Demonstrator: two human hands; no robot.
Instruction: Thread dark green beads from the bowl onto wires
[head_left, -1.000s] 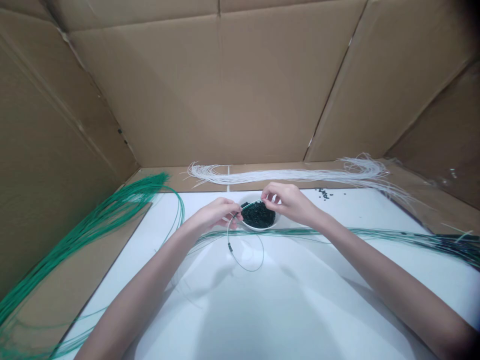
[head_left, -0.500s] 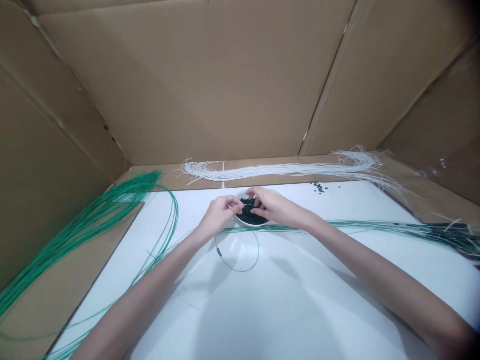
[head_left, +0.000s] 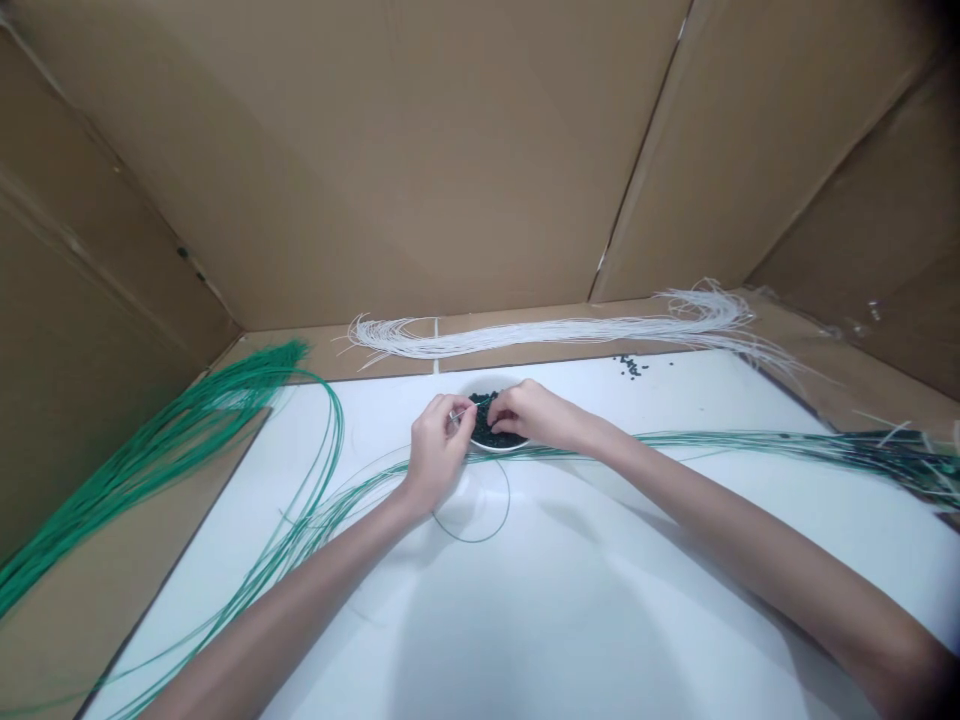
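My left hand (head_left: 437,448) pinches a thin green cord between thumb and forefinger at the left rim of a white bowl (head_left: 506,449). The cord's pale tip points over the bowl, and its loop (head_left: 477,541) hangs down in front, above the white tabletop. Small dark beads (head_left: 484,420) fill the bowl. My right hand (head_left: 536,412) reaches in from the right, its fingertips curled together down at the beads. Whatever sits between those fingertips is too small to make out.
Long green cords (head_left: 712,440) run behind and under my arms to a dark bundle at right. A thick green bundle (head_left: 195,440) lies at left, a white bundle (head_left: 525,332) along the back. Loose beads (head_left: 630,366) lie back right. Cardboard walls (head_left: 420,160) enclose the table.
My left hand has turned more upright, and the dark beads seen on the cord loop are now hidden. The right hand's fingers have drawn together over the beads. The view has shifted slightly.
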